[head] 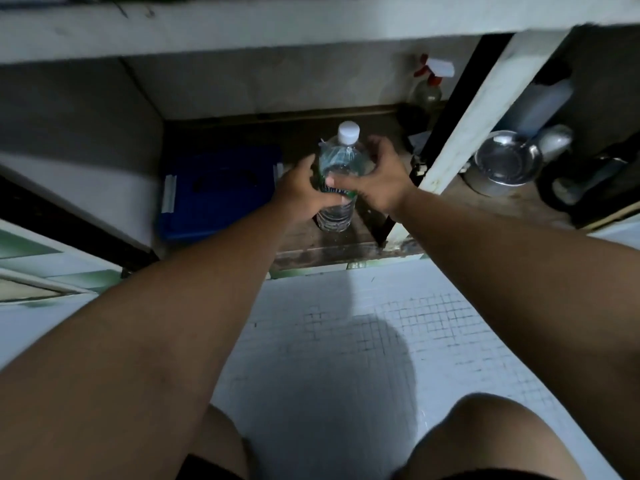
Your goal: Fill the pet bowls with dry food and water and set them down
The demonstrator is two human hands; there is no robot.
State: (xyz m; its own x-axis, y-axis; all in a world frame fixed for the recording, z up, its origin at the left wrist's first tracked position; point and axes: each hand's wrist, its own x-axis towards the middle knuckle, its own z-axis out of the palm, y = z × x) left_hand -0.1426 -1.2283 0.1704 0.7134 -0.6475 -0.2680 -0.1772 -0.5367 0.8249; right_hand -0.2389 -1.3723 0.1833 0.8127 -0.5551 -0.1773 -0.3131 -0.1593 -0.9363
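Observation:
A clear plastic water bottle [337,168] with a white cap and a green label stands upright on the dark floor of an open low cabinet. My left hand [304,192] grips the bottle's left side, thumb across the label. My right hand [377,174] curls round its right shoulder. A shiny metal bowl [506,161] sits in the compartment to the right, behind a white post.
A blue plastic box [218,195] lies left of the bottle in the same compartment. A spray bottle [429,88] stands at the back right. The white post [485,112] divides the compartments. White mosaic tile floor [346,341] lies in front, with my knees below.

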